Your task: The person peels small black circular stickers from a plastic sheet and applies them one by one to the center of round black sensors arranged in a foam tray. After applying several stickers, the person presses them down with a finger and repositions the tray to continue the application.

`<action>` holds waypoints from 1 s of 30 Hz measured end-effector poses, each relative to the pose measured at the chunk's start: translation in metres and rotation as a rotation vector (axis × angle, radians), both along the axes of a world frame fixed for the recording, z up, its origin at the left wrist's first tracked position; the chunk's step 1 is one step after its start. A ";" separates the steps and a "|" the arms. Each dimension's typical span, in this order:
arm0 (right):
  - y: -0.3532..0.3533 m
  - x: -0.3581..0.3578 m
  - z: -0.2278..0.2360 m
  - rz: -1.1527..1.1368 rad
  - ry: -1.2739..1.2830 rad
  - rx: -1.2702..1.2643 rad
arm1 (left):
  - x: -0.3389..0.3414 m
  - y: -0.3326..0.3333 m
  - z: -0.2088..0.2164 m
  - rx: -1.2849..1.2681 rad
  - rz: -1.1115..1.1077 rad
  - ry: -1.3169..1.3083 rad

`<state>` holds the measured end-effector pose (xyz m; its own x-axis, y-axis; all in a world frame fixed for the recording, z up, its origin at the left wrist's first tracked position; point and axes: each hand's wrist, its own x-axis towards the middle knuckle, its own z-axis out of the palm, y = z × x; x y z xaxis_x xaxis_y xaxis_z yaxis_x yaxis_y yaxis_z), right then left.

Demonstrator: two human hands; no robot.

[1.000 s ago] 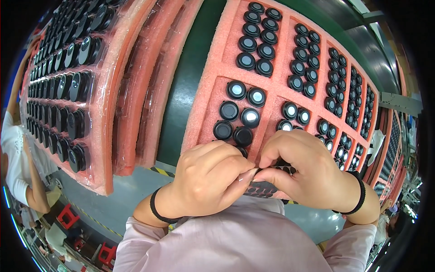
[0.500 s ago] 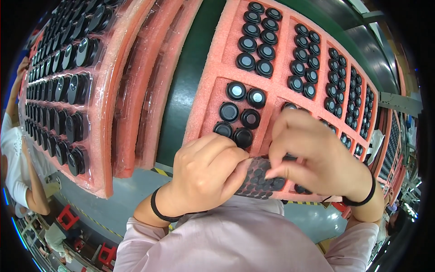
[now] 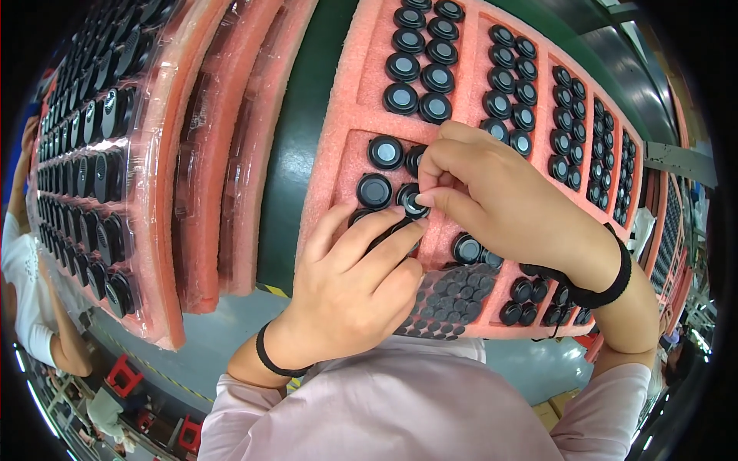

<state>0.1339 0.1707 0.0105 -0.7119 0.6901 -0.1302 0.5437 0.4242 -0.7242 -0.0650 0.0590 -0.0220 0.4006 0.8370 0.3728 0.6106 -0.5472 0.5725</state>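
My left hand [image 3: 357, 284] is open, its fingers spread over the near round black parts in a pink foam tray [image 3: 327, 157]. My right hand [image 3: 492, 188] is closed in a pinch, thumb and forefinger pressed at the rim of a round black part [image 3: 410, 198]; whatever small thing they hold is hidden. To its left, a round black part [image 3: 373, 190] has a dark top, while another round part [image 3: 386, 153] behind it carries a pale grey disc. A sheet of dark round stickers [image 3: 453, 296] lies on the tray's near side, by my left hand.
More round black parts [image 3: 501, 80] fill the other tray pockets. Pink foam layers [image 3: 204, 177] with clear plastic trays of black oval parts [image 3: 111, 177] stand at left, across a green table strip [image 3: 288, 161]. Another person's arm [image 3: 69, 349] shows at far left.
My right hand has moved from the sticker sheet up and left onto a black part. My left hand has left the sheet's edge and spread its fingers over the parts.
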 end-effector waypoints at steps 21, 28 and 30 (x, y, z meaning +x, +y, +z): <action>-0.005 -0.003 -0.006 -0.014 -0.015 0.099 | 0.002 -0.001 0.000 -0.048 0.012 0.042; -0.007 -0.005 -0.009 -0.026 -0.009 0.120 | 0.002 -0.002 0.001 -0.045 0.014 0.045; -0.009 -0.006 -0.009 -0.060 -0.002 0.119 | 0.002 -0.002 0.002 -0.048 0.011 0.044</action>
